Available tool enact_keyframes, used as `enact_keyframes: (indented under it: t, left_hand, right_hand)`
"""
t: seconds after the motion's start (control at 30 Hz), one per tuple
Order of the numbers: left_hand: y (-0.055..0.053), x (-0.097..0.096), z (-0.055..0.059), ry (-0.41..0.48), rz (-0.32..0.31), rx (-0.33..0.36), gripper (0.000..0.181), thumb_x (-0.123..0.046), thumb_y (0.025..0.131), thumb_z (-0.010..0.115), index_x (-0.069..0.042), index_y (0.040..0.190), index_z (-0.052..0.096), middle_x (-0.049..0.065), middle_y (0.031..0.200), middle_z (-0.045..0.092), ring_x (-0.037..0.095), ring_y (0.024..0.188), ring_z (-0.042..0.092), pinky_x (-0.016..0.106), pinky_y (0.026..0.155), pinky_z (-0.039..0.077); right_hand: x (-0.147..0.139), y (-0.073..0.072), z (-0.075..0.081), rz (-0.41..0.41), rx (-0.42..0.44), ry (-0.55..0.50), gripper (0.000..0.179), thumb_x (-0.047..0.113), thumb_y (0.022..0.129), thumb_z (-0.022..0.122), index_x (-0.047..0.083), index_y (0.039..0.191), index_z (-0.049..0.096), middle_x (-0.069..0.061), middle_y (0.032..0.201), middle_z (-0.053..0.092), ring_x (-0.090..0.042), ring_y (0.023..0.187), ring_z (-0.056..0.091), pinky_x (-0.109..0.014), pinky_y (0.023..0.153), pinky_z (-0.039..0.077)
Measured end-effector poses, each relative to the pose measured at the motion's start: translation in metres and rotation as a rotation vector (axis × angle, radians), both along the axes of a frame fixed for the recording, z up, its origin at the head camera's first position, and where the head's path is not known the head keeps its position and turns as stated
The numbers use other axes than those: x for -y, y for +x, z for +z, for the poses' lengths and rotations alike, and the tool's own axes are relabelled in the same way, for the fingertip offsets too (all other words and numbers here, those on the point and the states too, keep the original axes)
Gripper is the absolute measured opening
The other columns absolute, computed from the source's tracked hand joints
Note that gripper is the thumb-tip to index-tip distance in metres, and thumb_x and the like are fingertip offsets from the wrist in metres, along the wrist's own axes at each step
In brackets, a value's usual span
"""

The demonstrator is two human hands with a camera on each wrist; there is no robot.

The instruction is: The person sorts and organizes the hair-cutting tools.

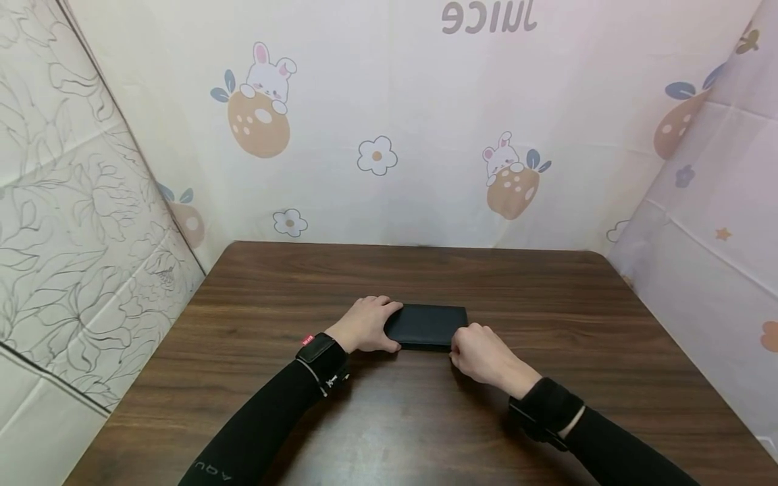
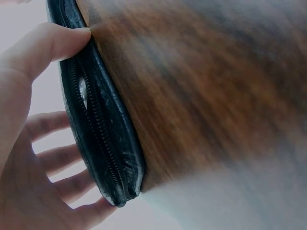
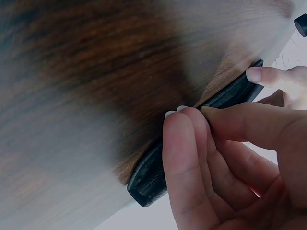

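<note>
A black zippered wallet (image 1: 425, 325) lies on the brown wooden table (image 1: 401, 418). My left hand (image 1: 367, 326) grips its left end, with the thumb on the near edge and the other fingers spread along the far side. In the left wrist view, zipper teeth (image 2: 106, 143) run along the wallet's edge, parted near the thumb where something pale shows. At the near right corner is my right hand (image 1: 486, 354). Its thumb and fingertips pinch at the zipper edge in the right wrist view; the bit between them is hidden.
A pale curtain (image 1: 389, 88) printed with rabbits and flowers hangs behind the table. Another printed curtain (image 1: 723, 270) stands along the right, and a flower-line panel (image 1: 85, 223) on the left. Dark bands (image 1: 547, 408) circle both wrists.
</note>
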State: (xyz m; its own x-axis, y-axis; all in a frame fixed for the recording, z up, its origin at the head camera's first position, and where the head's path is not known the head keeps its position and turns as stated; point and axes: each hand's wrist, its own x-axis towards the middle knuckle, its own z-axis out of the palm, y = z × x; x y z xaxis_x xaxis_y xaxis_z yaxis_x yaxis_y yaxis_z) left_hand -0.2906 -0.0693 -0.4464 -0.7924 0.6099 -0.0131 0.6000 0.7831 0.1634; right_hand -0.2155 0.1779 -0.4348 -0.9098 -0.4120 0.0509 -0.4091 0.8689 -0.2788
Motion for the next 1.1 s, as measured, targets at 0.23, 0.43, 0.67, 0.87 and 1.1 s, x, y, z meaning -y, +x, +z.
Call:
enact_keyframes:
  t: [0.23,0.43,0.67,0.87,1.1]
  left_hand:
    - [0.004,-0.002,0.000,0.002,0.005,-0.006,0.081,-0.049,0.083,0.079,-0.016,0.150,0.050,0.010,0.145,0.053,0.031,0.132,0.050,0.047,0.111,0.038]
    - [0.006,-0.004,-0.001,-0.001,0.006,-0.009,0.081,-0.050,0.083,0.079,-0.016,0.151,0.050,0.010,0.145,0.053,0.031,0.133,0.050,0.047,0.111,0.038]
    - [0.008,-0.004,-0.002,-0.009,0.015,-0.006,0.081,-0.050,0.084,0.078,-0.017,0.152,0.049,0.010,0.146,0.052,0.031,0.134,0.049,0.047,0.112,0.037]
    - [0.006,-0.003,-0.001,-0.005,0.009,-0.002,0.081,-0.050,0.083,0.078,-0.017,0.151,0.049,0.010,0.146,0.052,0.031,0.134,0.049,0.047,0.111,0.037]
    - [0.000,0.001,0.001,-0.010,-0.005,0.006,0.081,-0.050,0.084,0.078,-0.017,0.152,0.049,0.010,0.146,0.052,0.031,0.134,0.049,0.047,0.112,0.037]
  right_hand:
    - [-0.001,0.002,-0.001,-0.005,0.005,-0.006,0.017,0.000,0.089,0.071,0.008,0.074,0.075,0.007,0.060,0.058,-0.004,0.047,0.049,-0.023,0.049,0.045]
    - [0.000,0.004,-0.001,0.006,0.003,-0.003,0.018,0.001,0.089,0.071,0.009,0.073,0.074,0.007,0.058,0.056,-0.004,0.047,0.049,-0.023,0.049,0.045]
    - [0.001,0.005,-0.001,0.011,-0.002,0.010,0.019,0.001,0.089,0.072,0.009,0.072,0.073,0.007,0.058,0.056,-0.005,0.047,0.049,-0.023,0.049,0.045]
    - [0.003,0.003,-0.001,-0.003,0.006,0.010,0.018,0.001,0.089,0.072,0.009,0.073,0.074,0.007,0.060,0.057,-0.005,0.048,0.050,-0.023,0.049,0.046]
    - [0.009,0.001,0.002,-0.011,0.013,-0.001,0.018,0.001,0.089,0.071,0.009,0.073,0.074,0.007,0.059,0.056,-0.005,0.048,0.049,-0.023,0.049,0.045]
